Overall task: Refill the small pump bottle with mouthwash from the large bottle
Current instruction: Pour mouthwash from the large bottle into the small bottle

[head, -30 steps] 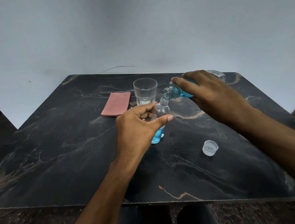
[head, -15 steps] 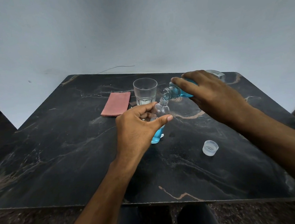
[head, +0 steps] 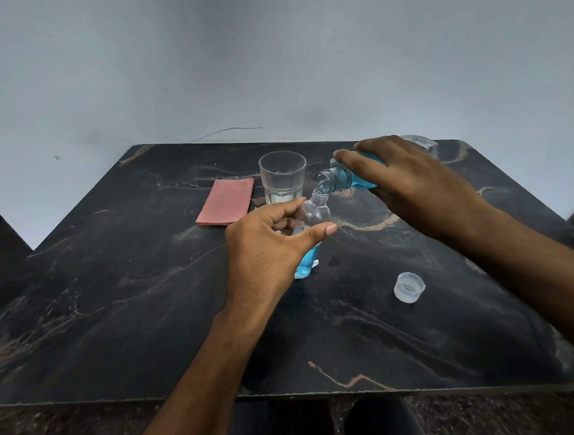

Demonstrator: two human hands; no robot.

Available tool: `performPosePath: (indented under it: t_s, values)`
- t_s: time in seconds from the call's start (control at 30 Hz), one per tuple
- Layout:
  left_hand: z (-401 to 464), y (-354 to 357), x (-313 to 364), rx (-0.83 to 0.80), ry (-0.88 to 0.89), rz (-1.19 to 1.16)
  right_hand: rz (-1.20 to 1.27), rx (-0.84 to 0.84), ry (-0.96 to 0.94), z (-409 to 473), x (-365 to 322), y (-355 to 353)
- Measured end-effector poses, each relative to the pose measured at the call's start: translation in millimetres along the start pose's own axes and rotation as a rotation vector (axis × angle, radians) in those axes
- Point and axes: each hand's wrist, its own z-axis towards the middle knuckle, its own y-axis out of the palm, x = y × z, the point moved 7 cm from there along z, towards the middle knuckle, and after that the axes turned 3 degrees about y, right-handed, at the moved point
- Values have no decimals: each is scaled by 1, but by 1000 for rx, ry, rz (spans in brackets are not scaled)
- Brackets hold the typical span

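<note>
I see my left hand (head: 264, 250) wrapped around the small bottle (head: 309, 229), which stands upright near the middle of the dark marble counter (head: 113, 299), thumb on the near side and fingers curled behind it. Blue mouthwash fills its lower part; the upper part and open neck are clear. My right hand (head: 409, 180) grips the large bottle (head: 341, 177) from above and holds it tipped almost flat, its open mouth just above and touching close to the small bottle's neck. Blue liquid sits in the large bottle's neck; I cannot tell whether a stream is running.

Toward the far edge stands a clear drinking glass (head: 283, 176), just behind the small bottle. A folded pink cloth (head: 226, 201) lies flat to the left of the glass. A clear plastic cap (head: 409, 286) rests open side up on the right half of the counter, well apart from both bottles, nearer the front edge.
</note>
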Motion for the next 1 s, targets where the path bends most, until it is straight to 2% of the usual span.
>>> performPosePath:
  t_s: [1.0]
  values:
    - [-3, -1, 0, 1, -46, -13, -22, 15, -25, 3, -3, -2]
